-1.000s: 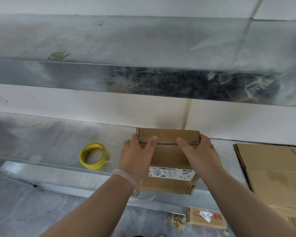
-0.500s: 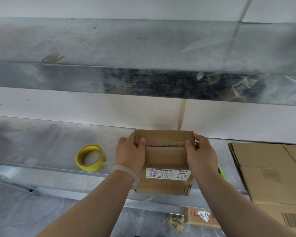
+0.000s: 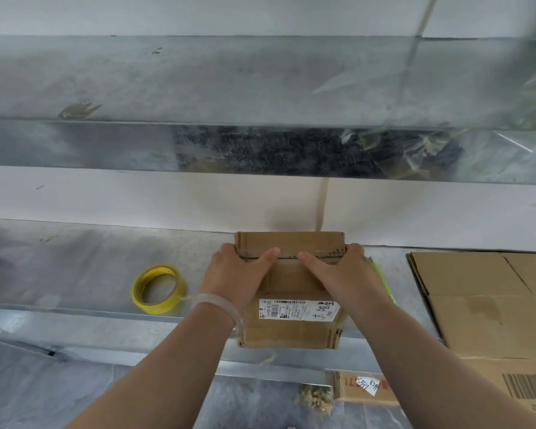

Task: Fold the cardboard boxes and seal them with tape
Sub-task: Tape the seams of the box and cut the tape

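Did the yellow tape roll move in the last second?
No. The yellow tape roll still sits at the metal shelf's front edge, left of the cardboard box.

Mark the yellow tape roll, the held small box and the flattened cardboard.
yellow tape roll (image 3: 157,308): head view, near side of its outer wall.
small box (image 3: 288,283): head view, bare part of its top flap.
flattened cardboard (image 3: 483,305): head view, middle of top sheet.
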Motion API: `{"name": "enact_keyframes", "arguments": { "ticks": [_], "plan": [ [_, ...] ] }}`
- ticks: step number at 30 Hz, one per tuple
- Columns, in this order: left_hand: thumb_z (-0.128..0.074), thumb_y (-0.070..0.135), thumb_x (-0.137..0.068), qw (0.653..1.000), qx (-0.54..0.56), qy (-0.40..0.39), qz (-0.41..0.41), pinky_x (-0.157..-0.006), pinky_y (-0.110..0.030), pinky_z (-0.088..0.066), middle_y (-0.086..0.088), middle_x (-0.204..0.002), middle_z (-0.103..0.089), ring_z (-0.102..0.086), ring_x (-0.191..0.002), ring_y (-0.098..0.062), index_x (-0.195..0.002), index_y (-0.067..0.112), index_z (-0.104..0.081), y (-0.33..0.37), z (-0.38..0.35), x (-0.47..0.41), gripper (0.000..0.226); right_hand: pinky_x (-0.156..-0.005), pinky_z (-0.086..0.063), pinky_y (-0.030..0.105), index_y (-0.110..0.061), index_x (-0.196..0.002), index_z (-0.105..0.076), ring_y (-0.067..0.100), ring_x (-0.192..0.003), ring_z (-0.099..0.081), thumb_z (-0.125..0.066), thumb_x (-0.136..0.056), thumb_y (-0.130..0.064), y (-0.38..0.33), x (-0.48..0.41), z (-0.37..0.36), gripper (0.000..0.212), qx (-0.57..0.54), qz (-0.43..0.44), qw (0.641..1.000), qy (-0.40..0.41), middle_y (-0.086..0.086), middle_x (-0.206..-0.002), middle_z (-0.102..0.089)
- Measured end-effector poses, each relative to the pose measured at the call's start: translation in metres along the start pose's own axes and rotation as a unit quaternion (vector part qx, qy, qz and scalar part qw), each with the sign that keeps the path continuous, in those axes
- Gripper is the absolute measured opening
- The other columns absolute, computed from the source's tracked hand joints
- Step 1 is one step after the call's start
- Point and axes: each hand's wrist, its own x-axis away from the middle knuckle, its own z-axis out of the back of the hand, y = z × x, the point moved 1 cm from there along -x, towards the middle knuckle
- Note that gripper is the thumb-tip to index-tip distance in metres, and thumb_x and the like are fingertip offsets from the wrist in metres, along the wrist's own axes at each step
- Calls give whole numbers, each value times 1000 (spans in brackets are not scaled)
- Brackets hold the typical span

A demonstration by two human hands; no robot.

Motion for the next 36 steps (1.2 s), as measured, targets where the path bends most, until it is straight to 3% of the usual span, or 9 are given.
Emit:
{"name": "enact_keyframes", "arguments": {
  "ticks": [4, 13, 17, 20, 23, 26, 28, 32, 36],
  "plan": [
    [-59, 81, -62, 995, -96, -13, 13, -91, -39, -45, -6, -121, -48, -51, -113, -28, -123, 13, -40, 10, 1, -8, 93, -66, -40, 32, -18, -106, -34, 21, -81, -49, -63, -70, -75, -10, -8, 3, 74, 100, 9, 995, 22, -2, -91, -50],
    [-46, 62, -87, 994, -91, 52, -8, -69, -31, -39, 3, -96, -57, -53, -81, -21, -98, 20, -52, -5, -6, -7, 44, -57, -40, 29, -21, -107, -52, 12, -70, -51, -47, -94, -51, 5, -15, -7, 33, 60, 40, 996, 61, -9, -79, -54],
    [-37, 45, -99, 992, -96, 67, -36, -65, -31, -38, -4, -89, -66, -52, -74, -20, -84, 20, -56, -11, -4, -9, 34, -61, -43, 31, -15, -106, -59, 13, -72, -56, -36, -101, -40, 13, -17, -6, 34, 26, 59, 996, 64, -3, -82, -60],
    [-29, 39, -102, 997, -48, 40, -55, -88, -34, -42, -9, -122, -62, -56, -106, -27, -131, 19, -52, -14, -2, -3, 42, -72, -45, 33, -11, -121, -54, 13, -81, -55, -28, -104, -37, 18, -13, 0, 40, -16, 75, 996, 47, -1, -94, -60],
    [-25, 48, -101, 975, -82, 58, -199, -111, -36, -28, -7, -154, -30, -32, -138, -26, -152, 24, -20, -19, 0, 12, 57, -101, -43, 39, -28, -148, -21, 22, -127, -45, -33, -99, -49, 28, -5, 1, 55, -35, 139, 989, 38, 1, -147, -37],
    [-29, 44, -100, 874, -218, 62, -429, -110, -45, -34, -1, -148, -44, -39, -136, -22, -137, 22, -53, -25, -5, 15, 49, -113, -33, 40, -28, -140, -48, 18, -136, -38, -31, -101, -46, 33, 1, 0, 46, 124, 402, 900, 116, -2, -148, -42],
    [-26, 44, -101, 837, -274, 26, -472, -106, -45, -37, 5, -138, -55, -47, -131, -17, -128, 22, -62, -28, -10, 14, 50, -114, -30, 42, -25, -125, -65, 17, -134, -45, -33, -101, -45, 39, -3, -6, 45, 240, 505, 826, 74, -5, -137, -58],
    [-16, 48, -101, 824, -366, 5, -431, -107, -43, -31, 6, -141, -52, -46, -133, -14, -133, 23, -58, -30, -10, 10, 58, -112, -24, 45, -25, -126, -65, 18, -131, -51, -17, -103, -45, 41, -3, -5, 56, 355, 469, 806, 74, -9, -131, -62],
    [-11, 56, -99, 860, -373, 9, -348, -109, -44, -27, -9, -147, -44, -42, -136, -24, -138, 17, -51, -32, -11, 18, 68, -108, -22, 52, -17, -132, -61, 24, -134, -47, -5, -102, -49, 44, 7, -6, 71, 387, 362, 845, 75, -3, -138, -58]
  ]
}}
